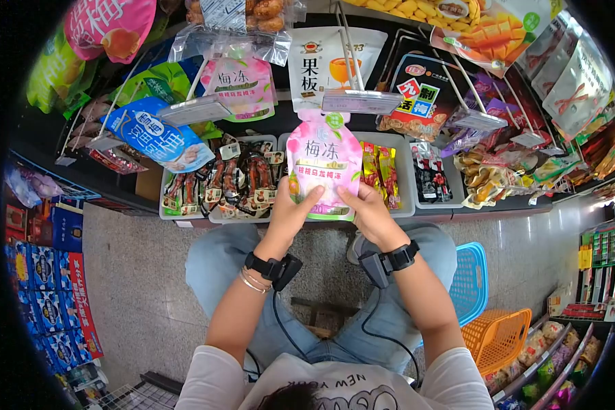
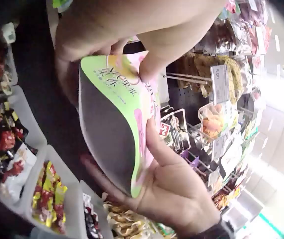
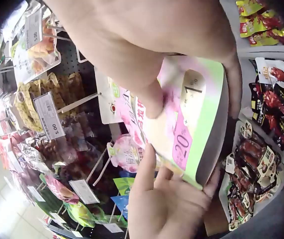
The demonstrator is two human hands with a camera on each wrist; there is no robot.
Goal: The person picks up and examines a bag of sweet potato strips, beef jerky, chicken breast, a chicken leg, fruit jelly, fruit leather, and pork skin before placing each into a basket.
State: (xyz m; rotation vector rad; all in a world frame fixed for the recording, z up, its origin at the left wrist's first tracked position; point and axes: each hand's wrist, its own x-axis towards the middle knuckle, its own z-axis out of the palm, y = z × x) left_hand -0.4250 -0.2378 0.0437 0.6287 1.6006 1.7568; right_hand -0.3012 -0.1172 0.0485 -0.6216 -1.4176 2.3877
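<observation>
A pink pouch with a green lower edge (image 1: 324,160) stands upright between both hands in the head view. The left hand (image 1: 292,208) grips its lower left side, thumb on the printed front. On the lower right side the right hand (image 1: 372,215) holds it the same way. In the left wrist view the pouch's grey bottom (image 2: 107,134) faces the camera; the right wrist view shows its printed front (image 3: 182,119) between the two hands. Behind it, a similar pink pouch (image 1: 238,85) hangs on a rack hook.
Grey bins (image 1: 404,184) of small packets line the shelf below hanging bags, such as a blue one (image 1: 158,137). Price tags (image 1: 362,102) stick out on hooks. A blue basket (image 1: 473,280) and an orange basket (image 1: 502,338) stand on the floor at the right.
</observation>
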